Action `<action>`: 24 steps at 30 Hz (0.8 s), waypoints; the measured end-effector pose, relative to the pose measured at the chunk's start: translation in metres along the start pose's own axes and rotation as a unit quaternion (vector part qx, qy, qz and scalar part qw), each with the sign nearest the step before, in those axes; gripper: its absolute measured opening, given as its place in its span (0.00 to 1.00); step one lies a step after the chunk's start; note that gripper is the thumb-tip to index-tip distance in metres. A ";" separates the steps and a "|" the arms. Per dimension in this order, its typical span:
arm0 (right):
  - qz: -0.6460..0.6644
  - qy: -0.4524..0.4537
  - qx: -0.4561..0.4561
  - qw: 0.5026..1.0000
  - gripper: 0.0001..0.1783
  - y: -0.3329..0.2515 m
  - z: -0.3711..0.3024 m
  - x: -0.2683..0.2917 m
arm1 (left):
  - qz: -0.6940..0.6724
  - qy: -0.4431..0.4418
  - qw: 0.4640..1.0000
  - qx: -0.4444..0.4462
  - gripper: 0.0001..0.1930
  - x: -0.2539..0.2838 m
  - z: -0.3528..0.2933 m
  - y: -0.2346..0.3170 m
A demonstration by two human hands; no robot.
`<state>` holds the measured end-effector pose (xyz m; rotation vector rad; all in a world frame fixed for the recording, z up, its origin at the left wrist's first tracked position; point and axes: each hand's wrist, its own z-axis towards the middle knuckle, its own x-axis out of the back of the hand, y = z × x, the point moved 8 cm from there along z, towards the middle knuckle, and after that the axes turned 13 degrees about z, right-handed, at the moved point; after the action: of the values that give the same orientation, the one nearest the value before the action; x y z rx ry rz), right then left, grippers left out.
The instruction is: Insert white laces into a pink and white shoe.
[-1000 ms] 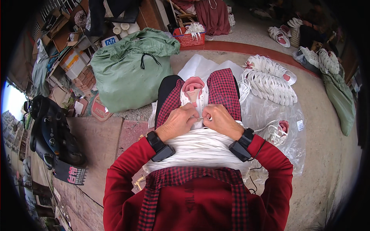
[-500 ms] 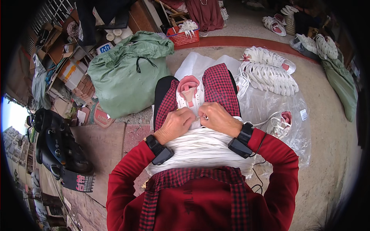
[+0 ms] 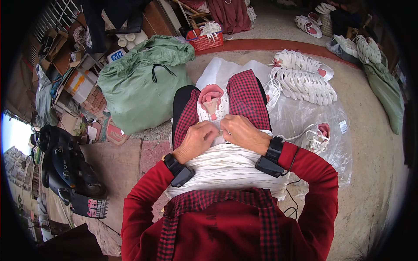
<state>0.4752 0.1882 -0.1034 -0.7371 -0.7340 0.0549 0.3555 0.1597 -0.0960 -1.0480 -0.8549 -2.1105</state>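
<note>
A white sneaker with a pink lining and beige tongue stands between my knees, its opening away from me. Its toe end is hidden by my hands. My left hand is closed at the near left of the shoe, thumb and forefinger pinched. Opposite it, my right hand also pinches, and the fingertips of both nearly meet over the shoe's front. Whatever thin thing they grip is too small to make out. Across my lap lies a thick bundle of white shoelaces, just below both hands.
Rows of white sneakers lie on clear plastic sheeting at the right, with a single laced shoe nearer. A big green sack stands at the left. Beyond are a red basket and a black scooter.
My hands stay at the shoe's front; the fingers have shifted slightly and the right hand has turned a little inward. The whole view has moved slightly.
</note>
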 end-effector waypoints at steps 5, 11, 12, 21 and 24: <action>0.008 -0.030 0.010 0.999 0.05 -0.002 0.002 -0.001 | -0.017 -0.006 1.000 0.019 0.03 -0.002 0.000 -0.002; -0.066 -0.036 0.003 0.997 0.05 -0.002 0.008 -0.011 | -0.042 0.009 0.998 0.052 0.04 -0.001 0.000 -0.005; -0.067 -0.042 0.006 0.997 0.05 -0.002 0.011 -0.008 | -0.038 0.017 0.998 0.055 0.04 0.000 0.000 -0.004; -0.015 -0.032 0.018 0.999 0.04 0.000 0.009 -0.005 | -0.089 0.017 0.992 0.089 0.06 0.002 -0.005 -0.013; 0.039 -0.069 0.010 0.997 0.06 0.002 0.005 0.001 | -0.063 0.045 0.995 0.062 0.06 0.003 -0.006 -0.006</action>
<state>0.4732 0.1932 -0.1013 -0.7482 -0.8350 0.1844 0.3465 0.1579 -0.0982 -0.8476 -1.0160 -2.1592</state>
